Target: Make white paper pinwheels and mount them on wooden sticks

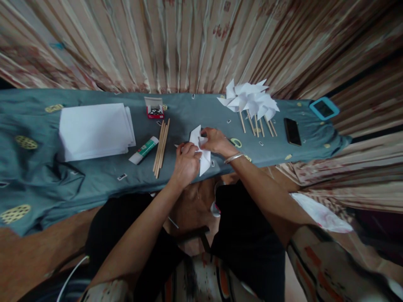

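On the wrinkled grey cloth (94,180), both hands' fingers (189,147) pinch a crisp, pointed white paper fold (204,161).

glue stick (143,150): green and white label, print too small to read
red box (155,110): no readable text

Cloth-covered table (94,184): paper stack (94,130), glue (143,150), sticks (161,147), pin box (155,110) left of left hand (186,163); pinwheels (250,100), phone (292,131) right.
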The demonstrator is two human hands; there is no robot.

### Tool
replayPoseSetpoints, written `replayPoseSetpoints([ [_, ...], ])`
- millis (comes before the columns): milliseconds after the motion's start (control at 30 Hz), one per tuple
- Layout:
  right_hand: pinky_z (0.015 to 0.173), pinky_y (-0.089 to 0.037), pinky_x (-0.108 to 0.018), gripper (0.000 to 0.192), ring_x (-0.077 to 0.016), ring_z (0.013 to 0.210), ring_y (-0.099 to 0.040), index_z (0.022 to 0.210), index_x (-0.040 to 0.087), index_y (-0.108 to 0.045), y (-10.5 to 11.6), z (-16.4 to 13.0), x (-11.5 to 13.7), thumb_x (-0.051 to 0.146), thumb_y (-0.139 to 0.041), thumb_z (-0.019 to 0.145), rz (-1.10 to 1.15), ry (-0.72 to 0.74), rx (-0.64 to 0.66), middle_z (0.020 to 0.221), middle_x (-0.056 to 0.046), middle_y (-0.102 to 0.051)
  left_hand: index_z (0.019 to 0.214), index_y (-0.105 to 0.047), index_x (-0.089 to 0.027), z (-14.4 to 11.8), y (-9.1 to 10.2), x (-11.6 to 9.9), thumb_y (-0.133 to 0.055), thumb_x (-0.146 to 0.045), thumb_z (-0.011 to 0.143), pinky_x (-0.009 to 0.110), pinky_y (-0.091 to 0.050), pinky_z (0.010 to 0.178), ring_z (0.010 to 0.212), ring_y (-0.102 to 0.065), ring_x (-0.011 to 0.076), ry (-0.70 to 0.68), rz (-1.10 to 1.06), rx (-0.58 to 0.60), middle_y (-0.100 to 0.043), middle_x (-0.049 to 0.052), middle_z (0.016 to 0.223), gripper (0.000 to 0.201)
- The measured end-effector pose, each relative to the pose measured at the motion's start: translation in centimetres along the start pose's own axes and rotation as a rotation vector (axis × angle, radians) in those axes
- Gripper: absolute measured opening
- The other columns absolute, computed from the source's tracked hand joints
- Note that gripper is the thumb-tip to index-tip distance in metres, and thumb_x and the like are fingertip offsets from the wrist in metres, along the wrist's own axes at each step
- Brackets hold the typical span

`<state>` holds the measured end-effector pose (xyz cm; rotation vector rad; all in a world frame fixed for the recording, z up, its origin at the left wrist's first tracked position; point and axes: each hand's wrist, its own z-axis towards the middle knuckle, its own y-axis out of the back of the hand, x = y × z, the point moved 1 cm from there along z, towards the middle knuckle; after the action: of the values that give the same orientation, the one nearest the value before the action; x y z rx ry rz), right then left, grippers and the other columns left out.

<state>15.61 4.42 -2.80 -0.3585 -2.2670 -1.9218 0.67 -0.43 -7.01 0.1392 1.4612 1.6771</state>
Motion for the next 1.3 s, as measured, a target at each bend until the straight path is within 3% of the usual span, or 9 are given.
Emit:
replayPoseSetpoints([
  [333, 0.086, -0.054, -0.033, 0.043, -0.0282, 0.104, -0.070, 0.116, 0.014, -0.067, -0.1, -0.3, 0.1, 0.021, -0.069, 0.073, 0.055, -0.038, -0.032, 0.110, -0.012, -0.075, 0.106, -0.072, -0.015, -0.1, 0.1, 0.0, -0.049, -0.014, 0.085, 0.057, -0.028, 0.111, 0.126, -0.047, 0.0325, 0.014, 0.006, 0.011, -0.065, 0.013, 0.119, 0.031],
  [533, 0.087, -0.054, -0.037, 0.050, -0.0304, 0.105, -0.069, 0.120, 0.011, -0.065, 0.1, -1.2, 0.3, 0.021, -0.072, 0.072, 0.125, -0.132, -0.057, 0.110, -0.015, -0.074, 0.110, -0.070, -0.019, -0.2, 0.7, 0.1, -0.053, -0.015, 0.080, 0.057, -0.031, 0.109, 0.125, -0.048, 0.0328, 0.022, -0.053, -0.047, -0.064, 0.012, 0.121, 0.035],
  [733, 0.090, -0.053, -0.035, 0.055, -0.0262, 0.103, -0.069, 0.122, 0.010, -0.063, -0.3, -1.7, -0.8, 0.018, -0.074, 0.069, 0.320, -0.154, -0.070, 0.112, -0.014, -0.073, 0.122, -0.061, -0.018, 0.5, 1.5, 2.2, -0.059, -0.024, 0.079, 0.049, -0.039, 0.107, 0.124, -0.051, 0.0300, 0.210, -0.201, -0.243, -0.062, 0.011, 0.126, 0.043],
  [933, 0.086, -0.055, -0.037, 0.062, -0.0229, 0.095, -0.070, 0.125, 0.010, -0.059, -1.5, -1.9, -2.4, 0.019, -0.073, 0.066, 0.617, -0.172, -0.091, 0.110, -0.013, -0.072, 0.141, -0.043, -0.018, 0.7, 0.8, 4.4, -0.070, -0.028, 0.076, 0.051, -0.033, 0.114, 0.134, -0.046, 0.0326, 0.304, -0.331, -0.264, -0.051, 0.017, 0.144, 0.071],
  [1033, 0.078, -0.056, -0.037, 0.062, -0.0210, 0.083, -0.071, 0.124, 0.010, -0.059, -2.2, -1.7, -2.9, 0.019, -0.074, 0.064, 0.774, -0.180, -0.084, 0.103, -0.011, -0.074, 0.144, -0.037, -0.021, 0.7, 0.4, 4.9, -0.074, -0.033, 0.075, 0.052, -0.034, 0.113, 0.137, -0.044, 0.0333, 0.366, -0.473, -0.320, -0.045, 0.017, 0.149, 0.079],
  [1167, 0.072, -0.057, -0.034, 0.057, -0.0169, 0.070, -0.068, 0.115, 0.013, -0.061, -2.3, -1.3, -3.0, 0.020, -0.076, 0.061, 1.050, -0.185, -0.058, 0.090, -0.006, -0.074, 0.148, -0.027, -0.027, 0.8, 0.3, 4.9, -0.074, -0.031, 0.075, 0.048, -0.040, 0.110, 0.137, -0.046, 0.0294, 0.591, -0.827, -0.396, -0.043, 0.016, 0.151, 0.087],
  [1300, 0.069, -0.058, -0.036, 0.059, -0.0171, 0.065, -0.067, 0.107, 0.015, -0.063, -1.1, -1.3, -2.7, 0.029, -0.083, 0.053, 1.247, -0.171, -0.050, 0.081, -0.002, -0.073, 0.146, -0.029, -0.021, 1.0, 1.5, 3.7, -0.073, -0.031, 0.073, 0.041, -0.038, 0.114, 0.139, -0.044, 0.0248, 0.727, -1.207, -0.417, -0.042, 0.017, 0.152, 0.085],
])
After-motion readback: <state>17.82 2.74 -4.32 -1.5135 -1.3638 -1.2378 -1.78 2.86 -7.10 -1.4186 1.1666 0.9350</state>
